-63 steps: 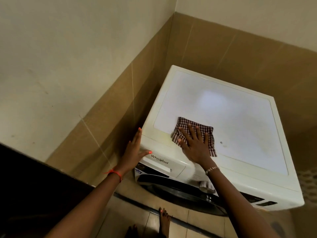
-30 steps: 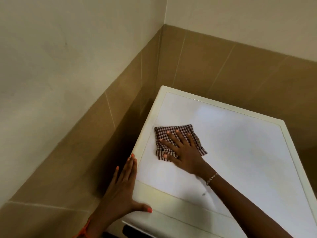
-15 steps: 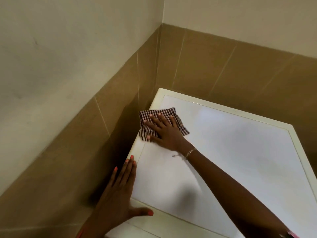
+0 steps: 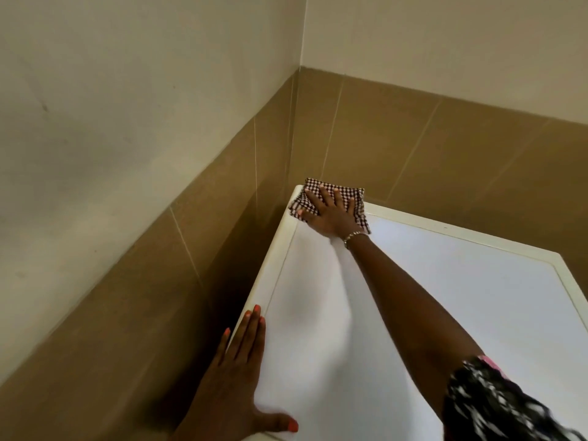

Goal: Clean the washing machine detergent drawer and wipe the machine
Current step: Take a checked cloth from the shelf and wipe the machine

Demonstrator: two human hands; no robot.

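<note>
The white top of the washing machine [image 4: 461, 297] fills the lower right of the head view. A folded brown-and-white checked cloth [image 4: 313, 193] lies on its far left corner. My right hand [image 4: 332, 214] presses flat on the cloth with fingers spread, arm stretched across the top. My left hand [image 4: 237, 383] rests flat against the machine's left edge near the front, fingers straight, thumb on the top surface. The machine's front and the detergent drawer are out of view.
Brown wall tiles [image 4: 397, 132] run close behind the machine and along its left side, with pale painted wall above. A narrow dark gap separates the left wall from the machine. A patterned sleeve [image 4: 496, 405] shows at the lower right.
My right hand has slid the cloth from the front left of the top back to the far left corner. The view has moved forward over the machine; my left hand stays at the left edge.
</note>
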